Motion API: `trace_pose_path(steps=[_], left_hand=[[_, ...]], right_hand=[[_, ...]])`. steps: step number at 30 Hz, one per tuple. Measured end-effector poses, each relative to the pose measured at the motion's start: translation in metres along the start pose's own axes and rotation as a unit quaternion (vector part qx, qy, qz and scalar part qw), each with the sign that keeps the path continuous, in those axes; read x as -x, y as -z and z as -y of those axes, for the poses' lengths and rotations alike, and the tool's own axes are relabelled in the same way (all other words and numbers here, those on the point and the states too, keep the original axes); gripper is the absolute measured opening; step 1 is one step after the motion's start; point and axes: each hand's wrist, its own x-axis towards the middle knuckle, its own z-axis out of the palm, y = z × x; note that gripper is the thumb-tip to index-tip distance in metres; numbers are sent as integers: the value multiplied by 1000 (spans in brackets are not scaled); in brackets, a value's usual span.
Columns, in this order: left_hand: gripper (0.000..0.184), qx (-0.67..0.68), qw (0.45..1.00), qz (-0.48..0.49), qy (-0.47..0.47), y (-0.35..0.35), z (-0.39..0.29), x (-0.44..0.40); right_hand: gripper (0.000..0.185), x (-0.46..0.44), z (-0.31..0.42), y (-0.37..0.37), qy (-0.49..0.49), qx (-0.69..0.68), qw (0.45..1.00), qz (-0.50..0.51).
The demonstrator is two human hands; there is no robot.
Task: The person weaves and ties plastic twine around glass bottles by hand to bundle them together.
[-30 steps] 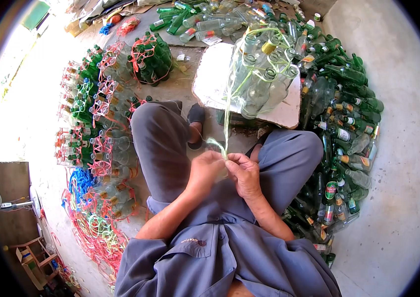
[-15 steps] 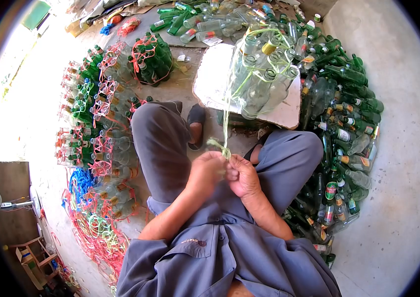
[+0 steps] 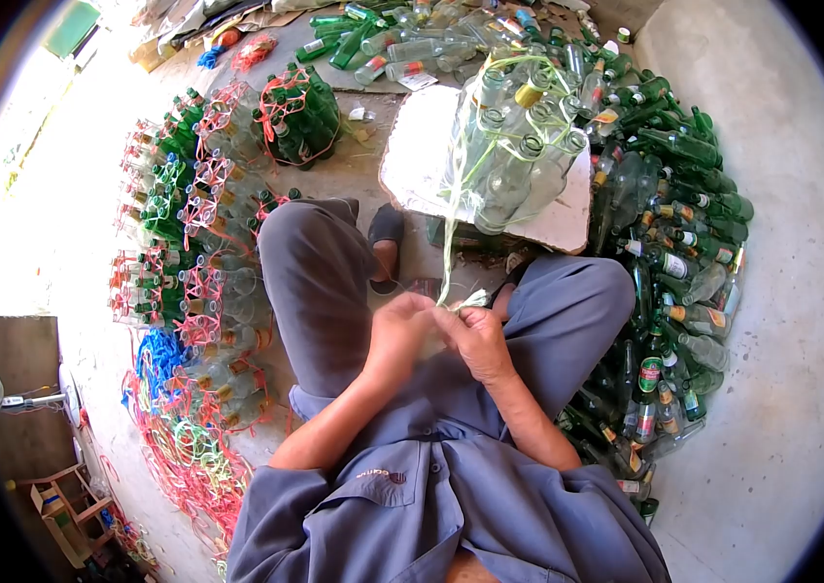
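The right hand [image 3: 480, 342] has a narrow grip: thumb and forefinger are pinched together on a pale green string [image 3: 449, 248], with no gap showing between them, and a whitish frayed tuft [image 3: 475, 299] of it pokes out just above those fingers. The left hand [image 3: 397, 340] is right beside it, its fingers bent inward and their tips meeting the right fingertips; it is blurred by motion, so I cannot tell whether its grip is clenched on the string or only touching it. Both hands are over the lap, between the bent knees of the person's grey trousers [image 3: 300, 262]. From the fingers the string runs up, nearly straight, to a bundle of clear bottles [image 3: 504, 185], where more string of the same colour loops around the bottle necks. The bundle stands on the right part of a low white counter [image 3: 417, 146], beyond the hands and well apart from them. Right of the counter, a heap of loose bottles [image 3: 679, 144], many of them green, lies against the pale wall [image 3: 781, 291]. On the left, a bundle of green bottles [image 3: 300, 121] wrapped in red string stands near rows of tied bottles [image 3: 213, 214], and a tangle of red string [image 3: 179, 457] lies on the floor nearer the person.
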Motion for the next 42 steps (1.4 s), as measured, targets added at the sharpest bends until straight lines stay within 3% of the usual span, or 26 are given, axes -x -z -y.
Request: trace_pose_path(steps=[5, 11, 14, 23, 32, 36, 42], left_hand=[[8, 105, 994, 3, 39, 0, -10, 5], [8, 167, 980, 9, 105, 8, -4, 2], [9, 148, 983, 26, 110, 6, -7, 2], [10, 48, 993, 4, 105, 7, 9, 0], [7, 189, 971, -33, 140, 1, -2, 2], [11, 248, 955, 9, 162, 10, 9, -1], [16, 201, 951, -5, 234, 4, 8, 6]], right_hand=[[28, -2, -7, -2, -2, -35, 992, -119], [30, 0, -4, -7, -25, -77, 986, -149], [26, 0, -12, -3, -2, -34, 985, -167], [25, 6, -4, 2, -43, -140, 977, -154], [23, 6, 0, -2, -64, -289, 942, -155], [22, 0, -12, 11, -107, -278, 944, -142], [21, -17, -34, 24, -161, -311, 928, -126]])
